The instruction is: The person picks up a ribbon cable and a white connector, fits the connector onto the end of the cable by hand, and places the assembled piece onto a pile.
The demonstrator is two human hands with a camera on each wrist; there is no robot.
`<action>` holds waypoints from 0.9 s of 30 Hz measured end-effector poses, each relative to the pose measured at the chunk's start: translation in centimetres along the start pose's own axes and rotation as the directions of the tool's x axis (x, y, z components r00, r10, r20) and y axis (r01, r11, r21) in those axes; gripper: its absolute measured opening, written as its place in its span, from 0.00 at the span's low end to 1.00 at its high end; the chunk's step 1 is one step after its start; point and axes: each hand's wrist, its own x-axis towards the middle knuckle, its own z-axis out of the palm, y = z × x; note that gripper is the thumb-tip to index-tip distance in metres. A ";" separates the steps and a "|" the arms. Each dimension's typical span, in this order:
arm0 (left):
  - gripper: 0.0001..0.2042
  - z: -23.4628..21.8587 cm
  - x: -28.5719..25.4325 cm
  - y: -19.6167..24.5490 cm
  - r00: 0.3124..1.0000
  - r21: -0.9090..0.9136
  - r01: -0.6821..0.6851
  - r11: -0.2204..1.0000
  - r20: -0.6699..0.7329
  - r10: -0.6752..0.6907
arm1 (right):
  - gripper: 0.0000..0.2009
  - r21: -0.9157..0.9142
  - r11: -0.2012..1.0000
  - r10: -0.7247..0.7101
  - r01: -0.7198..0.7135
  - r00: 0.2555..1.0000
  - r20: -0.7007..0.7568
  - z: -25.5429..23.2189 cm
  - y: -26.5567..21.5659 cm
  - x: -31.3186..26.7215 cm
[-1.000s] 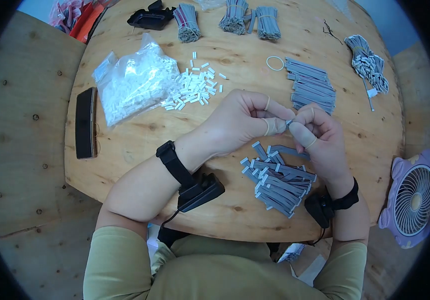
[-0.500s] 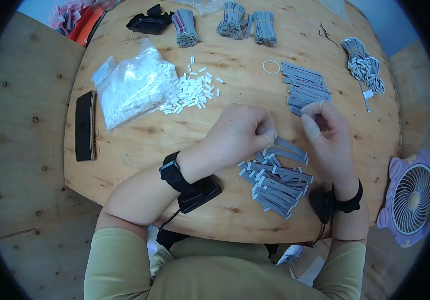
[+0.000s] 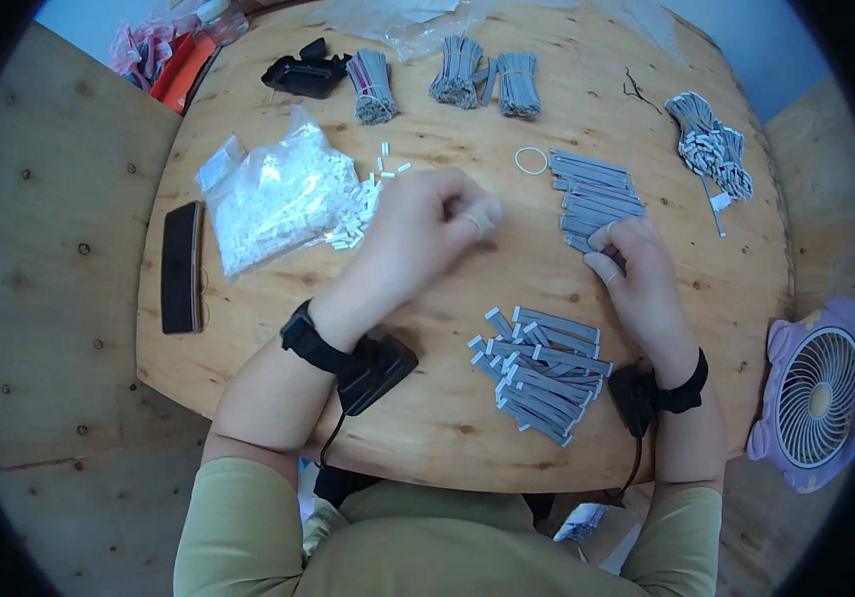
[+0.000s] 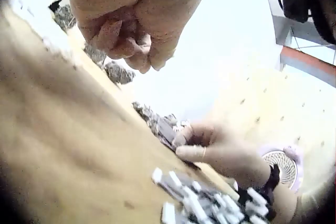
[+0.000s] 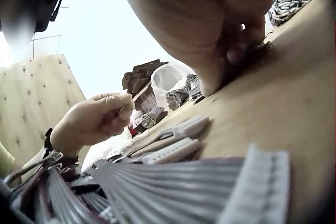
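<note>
**Q:** Head view first: where are the hands on the round wooden table [image 3: 248, 328]?

**A:** The left hand [image 3: 426, 224] hovers by the loose white connector housings [image 3: 353, 227] spilling from a clear plastic bag [image 3: 273, 194], fingers curled with fingertips pinched together. Whether a housing sits between them, I cannot tell. The right hand [image 3: 629, 261] rests on the near end of a stack of grey ribbon cables [image 3: 592, 194] to the right, fingertips curled onto the top cable.

**Q:** What lies closest to the person?

**A:** A heap of finished cables with white ends [image 3: 542, 370], between the two wrists.

**Q:** How would one cable handle?

**A:** Probably very light, flat and floppy, and slightly slick. Pinching near one end would likely peel a single cable off the stack. The housings look tiny, hard and easily scattered.

**Q:** Anything else around?

**A:** A rubber band [image 3: 531, 160] beside the stack, tied cable bundles [image 3: 457, 72] at the far edge, and a small fan [image 3: 814, 398] at the right.
</note>
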 end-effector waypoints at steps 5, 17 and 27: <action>0.05 -3.5 0.8 -0.4 0.995 0.043 0.053 0.998 -0.084 -0.049 | 0.08 -0.001 1.000 -0.013 0.013 1.000 0.006 0.1 -0.2 0.0; 0.07 -3.3 0.8 -1.7 0.991 0.430 -0.129 0.893 0.073 0.108 | 0.07 -0.045 0.998 -0.039 0.038 0.999 -0.023 0.2 -0.1 -0.2; 0.06 -0.7 0.4 -0.6 0.966 -0.428 0.096 0.899 0.257 0.019 | 0.05 0.441 0.897 0.027 -0.037 0.999 0.030 0.3 -1.9 -0.8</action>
